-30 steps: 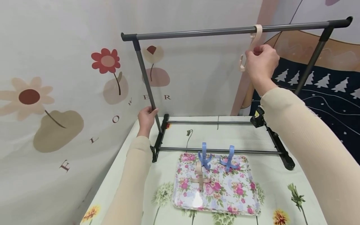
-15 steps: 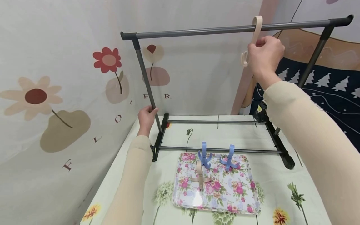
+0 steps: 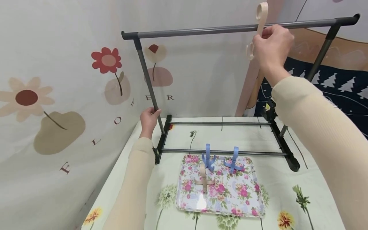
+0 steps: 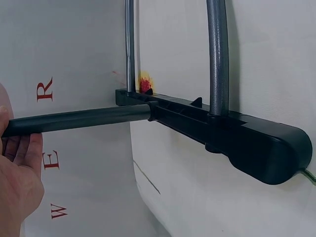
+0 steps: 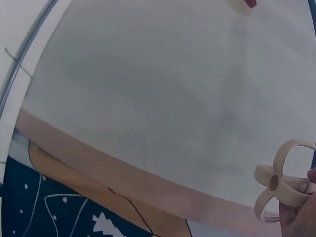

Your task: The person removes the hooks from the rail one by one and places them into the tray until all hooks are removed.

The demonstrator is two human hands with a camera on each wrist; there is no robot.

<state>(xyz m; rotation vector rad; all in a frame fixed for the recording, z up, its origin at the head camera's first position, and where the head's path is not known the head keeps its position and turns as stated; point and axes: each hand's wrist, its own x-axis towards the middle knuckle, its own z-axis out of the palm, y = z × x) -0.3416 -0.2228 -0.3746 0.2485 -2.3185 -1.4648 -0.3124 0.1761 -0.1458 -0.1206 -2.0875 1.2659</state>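
Up at the top bar (image 3: 201, 31) of a grey clothes rack, my right hand (image 3: 273, 48) pinches a cream multi-prong hanging hook (image 3: 262, 14). The hook's curved end rises above the bar, and its shank overlaps the bar in the head view. Its looped prongs (image 5: 274, 182) show beside my fingers in the right wrist view. My left hand (image 3: 149, 123) grips the rack's left upright (image 3: 146, 70) low down, fingers wrapped round the tube. Two blue hooks (image 3: 208, 159) and a beige hook (image 3: 204, 180) lie on a floral tray (image 3: 230, 206) in front of the rack.
The rack's black left foot (image 4: 266, 153) and right foot (image 3: 287, 156) stand on a flower-print tablecloth (image 3: 224, 135), joined by two low cross bars (image 3: 258, 153). A pale flower-print curtain (image 3: 69, 41) hangs at the left and behind; a dark tree-print cloth (image 3: 339, 95) hangs at the right.
My right hand has lifted the cream hook upward, so its curved end has come up off the top bar. The left hand keeps its grip on the upright.
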